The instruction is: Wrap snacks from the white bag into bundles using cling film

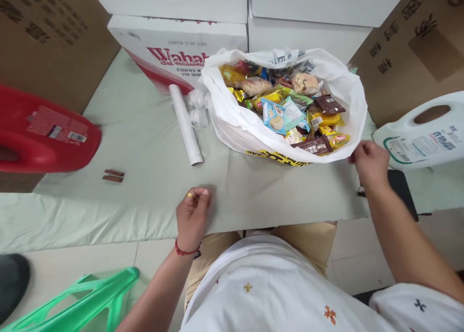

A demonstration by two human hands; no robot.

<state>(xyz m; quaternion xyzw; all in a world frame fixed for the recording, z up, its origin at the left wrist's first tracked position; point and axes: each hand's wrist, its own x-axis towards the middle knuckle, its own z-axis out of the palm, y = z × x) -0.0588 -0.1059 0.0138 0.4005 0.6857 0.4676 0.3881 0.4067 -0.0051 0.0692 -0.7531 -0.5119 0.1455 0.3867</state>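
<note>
A white plastic bag (232,124) with black-on-yellow print stands wide at the top on the cloth-covered table, full of wrapped snacks (286,105) in several colours. At its right front edge, my right hand (371,163) is closed, with fingertips pinching the bag's rim. My left hand (194,211), with a ring and a red bracelet, rests near the table's front edge. Its fingers are curled, and nothing shows in them. Beyond it lies a white tube (185,126), beside some crumpled clear plastic (198,108).
Left stand a red jug (47,129) and two small brown strips (113,176). Right are a white jug (424,129) and a black flat object (402,192). Boxes, including a white-and-red carton (145,47), line the back. A green plastic stool (83,298) is on the floor.
</note>
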